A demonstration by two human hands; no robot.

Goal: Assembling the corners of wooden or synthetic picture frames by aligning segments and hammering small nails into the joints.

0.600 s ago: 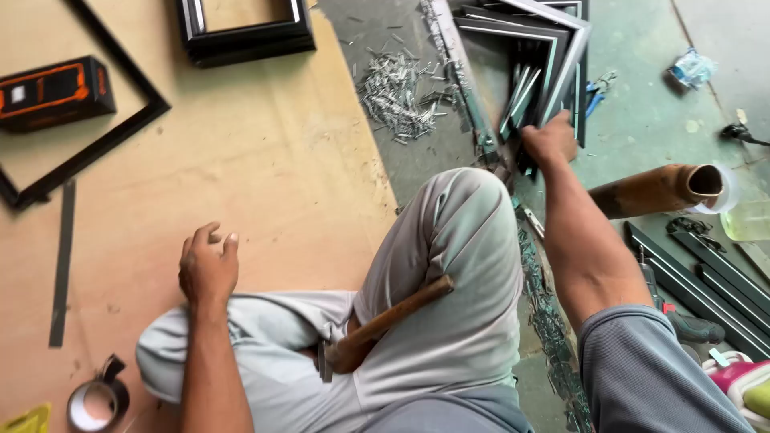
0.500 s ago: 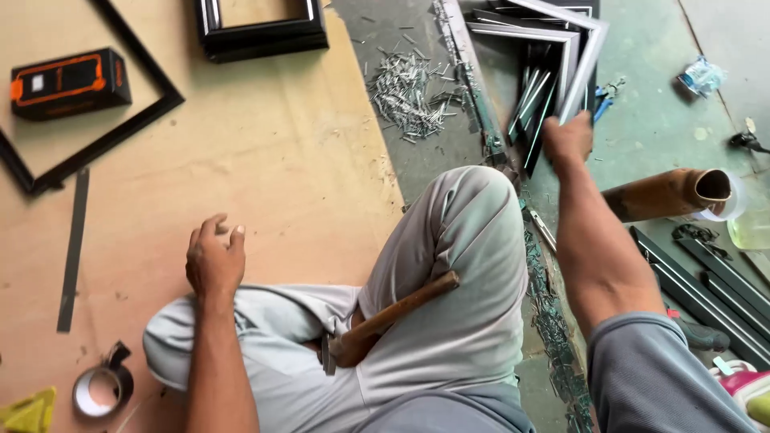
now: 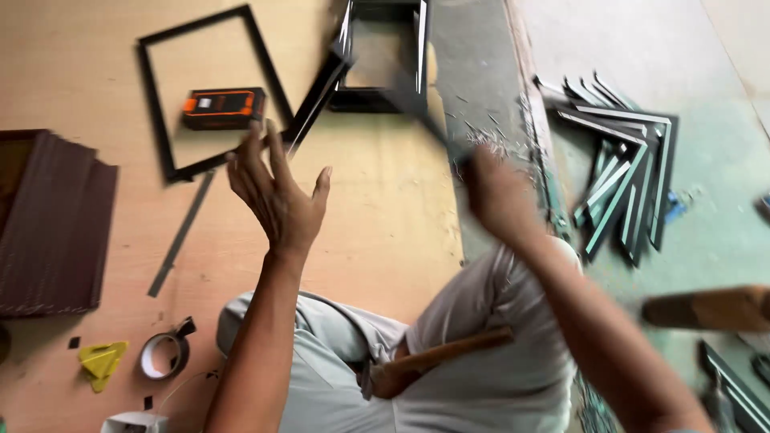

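Gripping a long dark moulding strip (image 3: 337, 76), the right hand (image 3: 501, 196) shows only as a motion blur just above the knee, so the strip looks held in its closed fist, though the smear hides exactly where the fingers sit. The left hand (image 3: 277, 196) is raised over the plywood floor (image 3: 377, 216), fingers spread wide and holding nothing, its tips near the strip's lower edge. The strip slants up from the right hand toward the stack of black frames (image 3: 381, 56) at the top of the view. It reads as light, stiff and narrow, likely to whip or flex if swung by 1 end, with glossy faces that could slip; a hold nearer its middle, on the flat sides rather than the mitred tips, would seem steadier. An orange and black measuring device (image 3: 223, 107) lies inside 1 open black frame (image 3: 208, 88). A wooden-handled hammer (image 3: 437, 361) rests across the lap. A roll of tape (image 3: 164, 354) and a yellow triangle (image 3: 103, 361) lie at lower left, and a heap of cut moulding pieces (image 3: 622, 176) sits well apart on the green floor.
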